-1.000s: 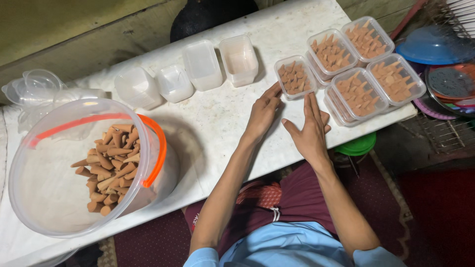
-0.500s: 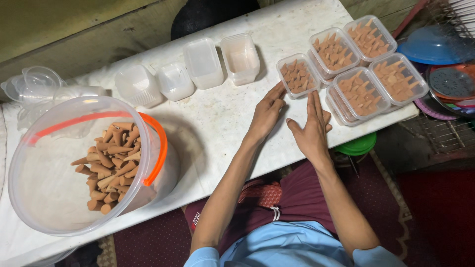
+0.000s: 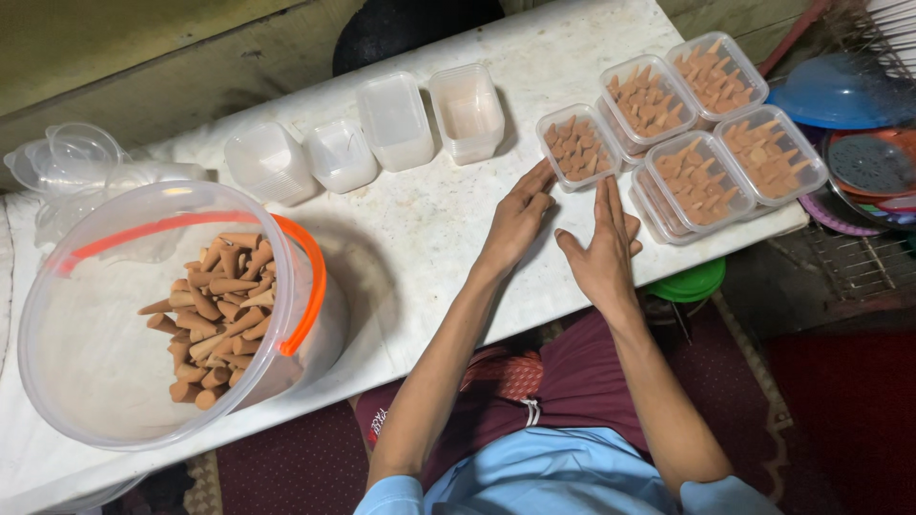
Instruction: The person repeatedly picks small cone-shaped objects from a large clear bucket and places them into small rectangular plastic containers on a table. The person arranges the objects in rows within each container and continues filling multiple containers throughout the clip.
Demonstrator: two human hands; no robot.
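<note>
Brown cones fill the small clear box (image 3: 577, 146) at table's right end; left hand (image 3: 515, 221) lies flat, fingers together, tips touching its near edge, prob. to steady it. Right hand (image 3: 601, 250) stands edge-on beside it, fingers straight, holding nothing. Four more filled boxes (image 3: 706, 176) w/ cones right; empty tubs (image 3: 396, 122) behind; bucket (image 3: 172, 315) of cones far left.

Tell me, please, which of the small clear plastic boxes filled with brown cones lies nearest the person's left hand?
The leftmost filled box, standing alone; the left hand's fingertips reach its near edge, while the other filled boxes cluster farther right.
</note>
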